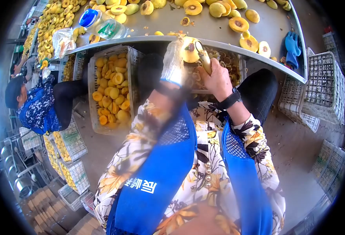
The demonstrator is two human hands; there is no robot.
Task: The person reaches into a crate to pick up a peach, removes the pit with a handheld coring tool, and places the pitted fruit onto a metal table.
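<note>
My left hand point(173, 62), in a whitish knit glove, holds a halved yellow peach point(189, 51) with its cut face and dark centre showing. My bare right hand point(218, 80), with a black watch at the wrist, is wrapped around the pale handle of a pitting tool point(205, 62). The tool's curved metal end is at the right edge of the peach half. Both hands are just in front of the metal table's edge. Beneath them a crate point(241, 66) holds pits and scraps, partly hidden by my hands.
Peach halves point(239, 24) lie on the metal table point(157, 24), with a blue-capped bottle point(104, 26) and blue glove point(292, 49). A crate of peach halves point(111, 88) stands left of my legs. Stacked crates point(319, 84) are at right; a co-worker point(35, 100) sits at left.
</note>
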